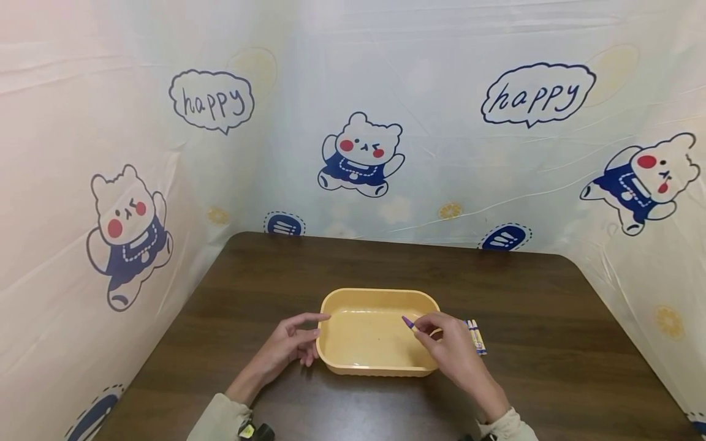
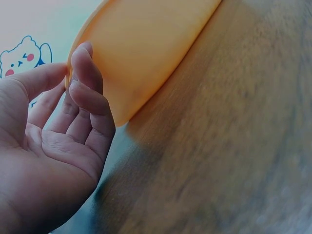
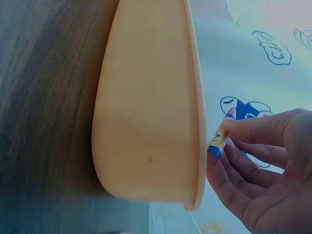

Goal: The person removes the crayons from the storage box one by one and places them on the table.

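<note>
A yellow rectangular plastic basin (image 1: 375,371) with rounded corners stands on the table, its inner floor bare. At its left end my left hand (image 1: 288,343) holds the rim between thumb and fingers, one fingertip reaching over the edge. In the left wrist view, the left hand's fingers (image 2: 90,105) curl against the basin's outer wall (image 2: 146,53). My right hand (image 1: 449,343) pinches a purple crayon (image 1: 409,323) above the basin's right end. The right wrist view shows this crayon's pale yellow wrapper (image 3: 218,139) with a blue band, close beside the rim.
A few more crayons (image 1: 477,338) in yellow and blue wrappers lie side by side on the dark wooden table (image 1: 265,275), just right of the basin and partly behind the right hand. A pale printed curtain (image 1: 430,165) with cartoon bears surrounds the table's back and sides.
</note>
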Available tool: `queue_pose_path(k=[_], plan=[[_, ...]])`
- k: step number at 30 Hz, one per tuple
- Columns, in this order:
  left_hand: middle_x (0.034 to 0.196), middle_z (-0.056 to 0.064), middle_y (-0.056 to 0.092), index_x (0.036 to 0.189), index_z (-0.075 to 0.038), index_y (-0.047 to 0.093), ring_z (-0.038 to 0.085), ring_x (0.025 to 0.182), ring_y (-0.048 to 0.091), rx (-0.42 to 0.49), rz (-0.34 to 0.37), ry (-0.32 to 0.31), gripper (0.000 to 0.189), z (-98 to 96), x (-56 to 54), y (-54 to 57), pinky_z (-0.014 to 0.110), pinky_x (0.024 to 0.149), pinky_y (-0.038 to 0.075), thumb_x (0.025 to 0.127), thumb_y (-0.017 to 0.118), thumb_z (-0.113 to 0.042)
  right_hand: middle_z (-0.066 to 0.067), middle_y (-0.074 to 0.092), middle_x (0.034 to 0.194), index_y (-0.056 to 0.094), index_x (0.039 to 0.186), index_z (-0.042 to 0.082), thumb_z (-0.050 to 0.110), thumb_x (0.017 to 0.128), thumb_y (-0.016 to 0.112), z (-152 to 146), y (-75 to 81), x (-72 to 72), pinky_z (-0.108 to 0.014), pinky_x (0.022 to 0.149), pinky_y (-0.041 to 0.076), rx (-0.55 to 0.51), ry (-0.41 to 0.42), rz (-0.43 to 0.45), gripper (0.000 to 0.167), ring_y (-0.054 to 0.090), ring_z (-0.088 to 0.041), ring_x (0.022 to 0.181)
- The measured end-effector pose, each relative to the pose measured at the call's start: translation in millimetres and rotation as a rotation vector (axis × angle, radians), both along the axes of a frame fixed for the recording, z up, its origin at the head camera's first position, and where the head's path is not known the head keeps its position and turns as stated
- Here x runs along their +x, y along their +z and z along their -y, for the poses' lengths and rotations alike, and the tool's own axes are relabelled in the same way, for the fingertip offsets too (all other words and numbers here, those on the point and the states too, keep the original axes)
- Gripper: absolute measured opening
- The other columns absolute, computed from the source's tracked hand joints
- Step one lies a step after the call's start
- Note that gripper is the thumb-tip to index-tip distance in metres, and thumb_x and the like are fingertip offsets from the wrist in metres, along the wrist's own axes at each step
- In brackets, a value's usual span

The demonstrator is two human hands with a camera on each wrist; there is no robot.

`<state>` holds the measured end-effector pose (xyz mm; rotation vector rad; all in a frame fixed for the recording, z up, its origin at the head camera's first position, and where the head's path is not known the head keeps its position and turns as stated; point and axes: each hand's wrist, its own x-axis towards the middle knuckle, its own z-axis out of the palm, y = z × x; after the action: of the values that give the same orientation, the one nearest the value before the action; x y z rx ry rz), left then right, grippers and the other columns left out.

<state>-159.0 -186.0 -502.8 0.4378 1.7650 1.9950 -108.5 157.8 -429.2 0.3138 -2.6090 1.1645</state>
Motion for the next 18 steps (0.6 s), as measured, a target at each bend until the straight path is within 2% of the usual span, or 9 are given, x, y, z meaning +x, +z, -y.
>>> queue_pose_path(k=[11,18], plan=[[0.072,0.005,0.068,0.143,0.006,0.046,0.014,0.056,0.061,-0.002,0.005,0.002,0.05,-0.1,0.5,1.1,0.023,0.052,0.049,0.101,0.058,-0.019,0.004,0.067,0.079,0.075,0.087,0.007,-0.004,0.078,0.08,-17.8,3.4,9.8,-0.038,0.068,0.059,-0.013,-0.056,-0.053,0.015,0.062,-0.008,0.074],[0.071,0.005,0.068,0.143,0.006,0.045,0.014,0.056,0.061,0.006,0.014,0.001,0.049,-0.2,0.1,0.6,0.024,0.052,0.049,0.101,0.058,-0.017,0.005,0.068,0.079,0.075,0.086,0.008,-0.005,0.077,0.081,-30.8,7.9,15.3,-0.029,0.065,0.058,-0.029,-0.1,-0.106,0.017,0.063,-0.008,0.073]])
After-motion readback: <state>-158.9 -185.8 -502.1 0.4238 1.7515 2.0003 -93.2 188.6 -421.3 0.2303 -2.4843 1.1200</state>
